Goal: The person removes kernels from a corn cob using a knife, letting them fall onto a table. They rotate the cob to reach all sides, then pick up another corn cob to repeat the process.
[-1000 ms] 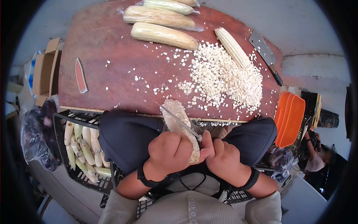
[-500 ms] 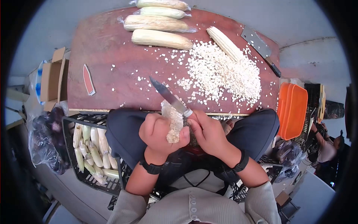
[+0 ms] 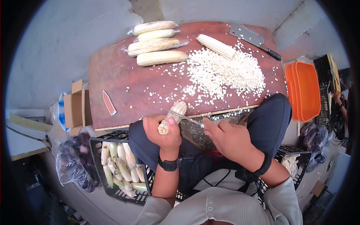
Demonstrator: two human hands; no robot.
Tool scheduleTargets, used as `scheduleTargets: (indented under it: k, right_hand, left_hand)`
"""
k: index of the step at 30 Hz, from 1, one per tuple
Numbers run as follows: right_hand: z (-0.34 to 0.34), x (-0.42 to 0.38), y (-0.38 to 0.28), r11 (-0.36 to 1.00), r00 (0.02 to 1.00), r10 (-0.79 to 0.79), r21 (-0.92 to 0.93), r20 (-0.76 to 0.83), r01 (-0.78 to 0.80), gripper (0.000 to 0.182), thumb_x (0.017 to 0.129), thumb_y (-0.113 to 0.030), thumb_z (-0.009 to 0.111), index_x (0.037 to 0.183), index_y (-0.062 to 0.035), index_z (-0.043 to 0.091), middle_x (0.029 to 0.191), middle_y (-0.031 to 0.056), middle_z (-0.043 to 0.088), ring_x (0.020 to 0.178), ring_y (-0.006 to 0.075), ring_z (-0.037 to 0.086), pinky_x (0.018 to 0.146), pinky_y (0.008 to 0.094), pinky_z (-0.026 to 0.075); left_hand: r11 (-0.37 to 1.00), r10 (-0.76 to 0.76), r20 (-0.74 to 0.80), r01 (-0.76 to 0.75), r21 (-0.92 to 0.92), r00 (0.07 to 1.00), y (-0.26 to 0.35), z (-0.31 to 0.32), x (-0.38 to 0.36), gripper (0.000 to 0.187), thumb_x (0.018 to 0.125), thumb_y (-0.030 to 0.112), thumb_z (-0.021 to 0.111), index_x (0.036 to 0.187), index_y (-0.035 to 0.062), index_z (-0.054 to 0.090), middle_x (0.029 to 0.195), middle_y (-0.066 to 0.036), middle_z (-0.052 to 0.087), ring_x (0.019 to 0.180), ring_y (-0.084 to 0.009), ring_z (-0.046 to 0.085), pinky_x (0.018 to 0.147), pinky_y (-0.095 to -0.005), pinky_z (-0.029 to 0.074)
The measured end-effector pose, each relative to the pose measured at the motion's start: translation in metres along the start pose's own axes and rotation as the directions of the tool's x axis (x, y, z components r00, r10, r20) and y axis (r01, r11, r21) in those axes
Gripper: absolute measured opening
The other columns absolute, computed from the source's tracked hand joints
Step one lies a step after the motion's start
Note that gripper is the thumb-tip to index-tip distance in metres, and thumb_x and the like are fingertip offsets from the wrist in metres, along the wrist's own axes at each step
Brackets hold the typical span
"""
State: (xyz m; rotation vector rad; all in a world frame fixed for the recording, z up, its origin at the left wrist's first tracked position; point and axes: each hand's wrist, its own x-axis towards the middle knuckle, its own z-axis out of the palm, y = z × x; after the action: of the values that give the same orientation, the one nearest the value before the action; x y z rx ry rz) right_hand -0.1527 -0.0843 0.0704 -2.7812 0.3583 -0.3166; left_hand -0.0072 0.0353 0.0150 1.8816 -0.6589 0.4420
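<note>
The reddish-brown tabletop stands on grey concrete floor. It carries a heap of loose kernels, four wrapped cobs, one bare cob, a cleaver and a red sheath. The left hand is clamped on a wrapped corn cob at the near edge. The right hand grips a knife laid against that cob. An orange tub sits to the right; a black crate of cobs sits lower left.

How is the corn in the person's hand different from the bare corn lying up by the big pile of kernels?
The held cob is gripped in the left hand, wrapped in clear plastic; the bare cob lies unwrapped on the wooden board, touched by no hand. The held cob has a knife from the right hand against it; the bare cob rests beside the kernel pile. Both are pale white corn.
</note>
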Motion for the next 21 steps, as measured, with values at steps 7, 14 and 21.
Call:
scheduleTargets:
  k: [7,14,21]
  right_hand:
    - [-0.006,-0.017,-0.001,0.984,0.997,0.030,-0.179,0.071,-0.017,0.023,0.083,-0.030,0.060,0.076,-0.0096,0.052,0.051,0.0007,0.044,0.043,0.0142,0.052,0.036,0.0275,0.039]
    - [0.004,-0.011,-0.009,0.956,0.994,0.048,-0.292,0.094,-0.018,0.029,0.085,-0.032,0.058,0.068,-0.0104,0.047,0.051,0.0006,0.044,0.039,0.0118,0.049,0.032,0.0262,0.036]
    - [0.046,0.019,-0.002,0.994,0.990,0.070,-0.092,0.119,-0.060,0.015,0.078,-0.019,0.057,0.071,-0.0086,0.048,0.053,0.0037,0.050,0.042,0.0172,0.055,0.032,0.0316,0.040]
  left_hand:
    - [0.997,0.071,0.045,-0.071,-0.016,0.996,0.002,0.000,-0.001,0.023,0.076,0.023,0.059,0.073,0.0015,0.051,0.071,-0.012,0.048,0.067,-0.0276,0.047,0.061,-0.0373,0.039]
    - [0.984,0.179,0.148,-0.177,-0.027,0.973,0.003,0.002,-0.005,0.024,0.073,0.025,0.062,0.073,0.0033,0.052,0.071,-0.010,0.048,0.061,-0.0258,0.048,0.055,-0.0355,0.040]
    - [0.934,0.342,0.287,-0.357,-0.001,0.895,0.016,0.010,-0.015,0.023,0.074,0.026,0.060,0.072,0.0043,0.051,0.067,-0.008,0.046,0.061,-0.0237,0.045,0.052,-0.0340,0.038]
